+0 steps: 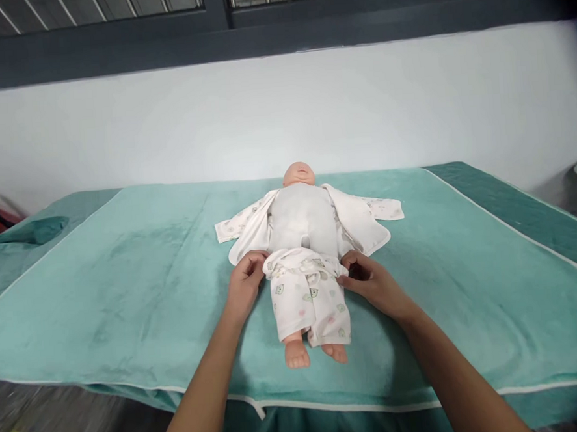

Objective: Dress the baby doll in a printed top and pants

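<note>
My left grip (245, 280) pinches one side of the bunched waistband (298, 259) of the printed trousers (291, 304), my right grip (373, 282) the other; the doll (301, 215) lies between them on green cloth (161, 289). Even tension should keep both sides level.

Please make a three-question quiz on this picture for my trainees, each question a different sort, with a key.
1. True or false: the top on the doll lies open at the front.
2. Where are the left hand and right hand? A) At the head; B) At the waist of the trousers; C) On the sleeves.
3. Fill in: two bare ____ show below the trousers.

Key: 1. True. 2. B. 3. Feet.
</note>
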`<state>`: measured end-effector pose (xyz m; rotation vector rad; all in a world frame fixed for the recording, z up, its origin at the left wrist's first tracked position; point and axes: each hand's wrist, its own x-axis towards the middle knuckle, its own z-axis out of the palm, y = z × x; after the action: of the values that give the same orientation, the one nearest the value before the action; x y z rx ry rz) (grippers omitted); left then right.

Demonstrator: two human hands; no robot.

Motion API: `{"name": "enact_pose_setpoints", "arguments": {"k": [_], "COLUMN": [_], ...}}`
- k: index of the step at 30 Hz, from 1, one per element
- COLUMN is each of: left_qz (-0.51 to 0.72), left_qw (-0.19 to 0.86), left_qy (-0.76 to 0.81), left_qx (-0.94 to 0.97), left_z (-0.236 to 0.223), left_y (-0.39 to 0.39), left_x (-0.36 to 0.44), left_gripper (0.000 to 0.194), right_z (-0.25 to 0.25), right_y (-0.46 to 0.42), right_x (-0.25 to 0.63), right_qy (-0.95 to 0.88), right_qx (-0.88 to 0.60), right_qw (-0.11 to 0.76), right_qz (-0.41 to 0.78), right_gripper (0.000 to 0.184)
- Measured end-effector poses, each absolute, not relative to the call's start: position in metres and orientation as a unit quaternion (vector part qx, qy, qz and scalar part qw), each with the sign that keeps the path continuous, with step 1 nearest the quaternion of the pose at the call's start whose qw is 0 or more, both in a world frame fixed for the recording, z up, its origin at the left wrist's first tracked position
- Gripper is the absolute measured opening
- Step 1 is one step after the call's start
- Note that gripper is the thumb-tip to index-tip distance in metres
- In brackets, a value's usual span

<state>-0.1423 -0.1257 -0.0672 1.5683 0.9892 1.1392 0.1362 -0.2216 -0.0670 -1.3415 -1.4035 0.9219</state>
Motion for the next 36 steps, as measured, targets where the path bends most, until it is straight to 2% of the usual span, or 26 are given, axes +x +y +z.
{"name": "enact_pose_setpoints", "arguments": {"k": [6, 10, 14, 19, 26, 32, 36], "left_qz": [0.428, 0.426, 0.413, 0.374, 0.451, 0.486, 0.497], "left_qw": [0.475, 0.492, 0.509, 0.519, 0.461, 0.469, 0.385], "left_qy": [0.434, 0.429, 0.423, 0.398, 0.345, 0.356, 0.426], "left_qx": [0.635, 0.626, 0.625, 0.657, 0.682, 0.645, 0.651], "left_z": [-0.062, -0.057, -0.059, -0.064, -0.053, -0.041, -0.041], "left_y": [-0.127, -0.130, -0.129, -0.125, -0.128, -0.123, -0.097], "left_x": [-0.142, -0.142, -0.144, -0.151, -0.142, -0.126, -0.116], "left_gripper": [0.015, 0.010, 0.015, 0.018, 0.016, 0.020, 0.022], "right_z": [-0.073, -0.073, -0.072, -0.068, -0.064, -0.057, -0.051], "right_y": [-0.223, -0.226, -0.226, -0.225, -0.219, -0.200, -0.175], "right_x": [0.133, 0.129, 0.128, 0.130, 0.133, 0.134, 0.140], "right_qy": [-0.564, -0.536, -0.521, -0.582, -0.548, -0.514, -0.472], "right_qx": [-0.523, -0.569, -0.603, -0.542, -0.495, -0.498, -0.534], "right_qw": [0.527, 0.529, 0.512, 0.517, 0.576, 0.604, 0.597], "right_qz": [0.362, 0.332, 0.321, 0.318, 0.350, 0.351, 0.369], "right_gripper": [0.022, 0.021, 0.022, 0.023, 0.023, 0.031, 0.035]}}
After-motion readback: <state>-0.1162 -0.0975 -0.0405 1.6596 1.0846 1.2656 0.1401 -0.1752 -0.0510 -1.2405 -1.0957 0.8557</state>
